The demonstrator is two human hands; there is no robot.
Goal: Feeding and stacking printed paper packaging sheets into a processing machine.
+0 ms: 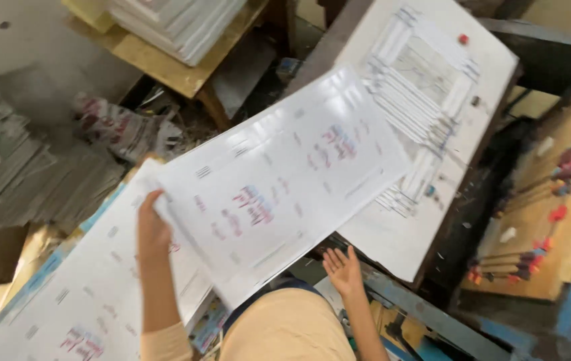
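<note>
My left hand (152, 224) grips the left edge of a large glossy white printed sheet (279, 180) and holds it lifted, slanting up toward the right. Below my left hand lies a stack of similar printed sheets (91, 294) at the lower left. My right hand (343, 267) is open, palm up, fingers spread, just under the sheet's lower right edge; whether it touches the sheet I cannot tell. The raised sheet partly covers a white work table (432, 100) that carries a fanned pile of printed sheets (426, 80).
A wooden pallet with stacked white paper (178, 27) stands at the top. Grey paper offcuts (25, 174) pile up at the left. A wooden board with red and blue handled tools (546, 194) lies at the right. A blue metal frame (432, 314) runs below the table.
</note>
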